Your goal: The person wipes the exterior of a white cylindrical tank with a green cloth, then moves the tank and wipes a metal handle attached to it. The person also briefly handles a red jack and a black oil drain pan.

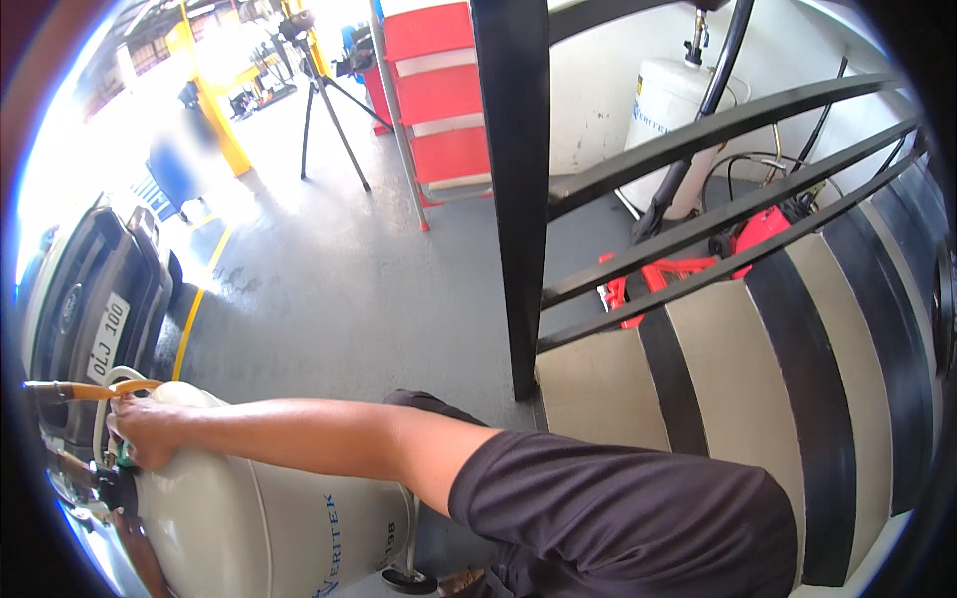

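A large cream tank (pixel 214 498) with a white hoop handle (pixel 101 429) stands tilted at the lower left. Across it, from the right, reaches my right arm in a dark short sleeve. My right hand (pixel 150 429) is closed at the tank's top fittings, its fingers curled over a green part (pixel 125 454); what they grip is mostly hidden. An orange-yellow hose or handle (pixel 95 391) runs just above the knuckles. Below, beside a black fitting (pixel 118 488), a strip of my left forearm (pixel 138 553) shows; its fingers are hidden or too unclear to read.
A vehicle's dark front (pixel 80 309) stands close beyond the tank. Black railings (pixel 518 199) and striped stairs (pixel 758 369) bound the right. Behind them are another tank (pixel 663 130) and a red floor jack (pixel 678 269). A red stepladder (pixel 439 95), a tripod (pixel 321 90) and a blurred person (pixel 179 164) stand farther off.
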### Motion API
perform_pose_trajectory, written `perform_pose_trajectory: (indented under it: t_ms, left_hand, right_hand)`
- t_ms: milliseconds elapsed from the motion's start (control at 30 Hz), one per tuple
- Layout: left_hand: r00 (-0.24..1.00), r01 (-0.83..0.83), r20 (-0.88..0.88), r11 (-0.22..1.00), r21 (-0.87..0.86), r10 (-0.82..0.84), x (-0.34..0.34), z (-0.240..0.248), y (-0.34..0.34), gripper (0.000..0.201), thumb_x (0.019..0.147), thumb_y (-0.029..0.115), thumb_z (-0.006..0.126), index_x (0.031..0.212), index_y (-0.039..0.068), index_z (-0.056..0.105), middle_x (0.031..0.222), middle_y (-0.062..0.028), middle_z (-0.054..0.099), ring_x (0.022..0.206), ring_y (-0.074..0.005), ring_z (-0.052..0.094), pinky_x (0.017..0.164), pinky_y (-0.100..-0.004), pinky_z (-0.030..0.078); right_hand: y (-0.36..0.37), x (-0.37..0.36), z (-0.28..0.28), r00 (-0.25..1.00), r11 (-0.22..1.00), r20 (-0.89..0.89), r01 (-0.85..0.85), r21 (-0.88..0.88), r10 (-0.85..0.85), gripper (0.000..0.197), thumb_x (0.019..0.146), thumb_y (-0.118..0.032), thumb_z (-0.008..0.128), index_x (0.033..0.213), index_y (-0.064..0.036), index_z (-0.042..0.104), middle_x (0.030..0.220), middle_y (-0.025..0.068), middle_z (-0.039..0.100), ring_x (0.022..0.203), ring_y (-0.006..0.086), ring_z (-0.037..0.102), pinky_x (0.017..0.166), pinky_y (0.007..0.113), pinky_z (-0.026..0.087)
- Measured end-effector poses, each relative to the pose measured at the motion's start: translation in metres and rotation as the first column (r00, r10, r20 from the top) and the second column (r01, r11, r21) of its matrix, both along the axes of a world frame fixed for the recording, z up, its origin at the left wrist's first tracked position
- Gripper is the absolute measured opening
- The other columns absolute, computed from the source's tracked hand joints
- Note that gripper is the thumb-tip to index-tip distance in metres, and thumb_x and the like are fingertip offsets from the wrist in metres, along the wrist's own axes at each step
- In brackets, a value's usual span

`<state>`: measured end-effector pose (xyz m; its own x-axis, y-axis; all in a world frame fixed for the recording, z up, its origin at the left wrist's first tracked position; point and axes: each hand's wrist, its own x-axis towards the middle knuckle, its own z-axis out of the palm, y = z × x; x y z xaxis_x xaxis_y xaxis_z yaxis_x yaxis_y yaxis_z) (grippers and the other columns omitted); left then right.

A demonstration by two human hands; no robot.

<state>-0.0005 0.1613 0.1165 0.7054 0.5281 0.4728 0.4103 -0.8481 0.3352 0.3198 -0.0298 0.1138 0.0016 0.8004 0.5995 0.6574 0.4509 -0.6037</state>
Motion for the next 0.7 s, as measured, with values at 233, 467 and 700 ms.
perform_pose_trajectory:
  t_ms: [233,467,700]
  left_hand:
    - [0.978,0.082,-0.204,0.98,0.181,-0.044,-0.009,0.011,-0.045,0.057,0.108,0.019,0.066,0.158,0.003,0.043,0.146,-0.0177,0.058,0.125,-0.0343,0.061,0.102,-0.0343,0.054]
    - [0.984,-0.175,0.013,0.981,-0.084,0.176,-0.01,0.028,-0.101,0.046,0.111,0.02,0.057,0.152,0.0,0.058,0.149,-0.016,0.06,0.139,-0.0286,0.056,0.119,-0.0413,0.042]
    - [0.973,-0.18,-0.102,0.958,0.222,0.206,0.047,0.041,-0.11,0.045,0.112,0.021,0.042,0.147,-0.005,0.052,0.153,-0.0262,0.05,0.147,-0.0387,0.044,0.125,-0.0443,0.032]
  right_hand:
    - [-0.006,0.004,-0.006,0.996,0.99,-0.076,0.056,0.132,-0.046,0.034,0.089,-0.018,0.066,0.115,0.0052,0.067,0.121,0.0334,0.063,0.118,0.0459,0.061,0.105,0.052,0.047]
    - [-0.051,0.02,0.016,0.958,0.991,0.255,0.136,-0.013,-0.129,0.02,0.094,-0.023,0.064,0.111,-0.0152,0.072,0.111,0.0151,0.074,0.102,0.0362,0.073,0.083,0.05,0.06]
    - [-0.011,0.021,0.01,0.974,0.915,0.199,0.017,0.403,-0.106,0.028,0.11,-0.018,0.054,0.132,-0.0077,0.069,0.127,0.0205,0.073,0.12,0.0341,0.07,0.108,0.044,0.052]
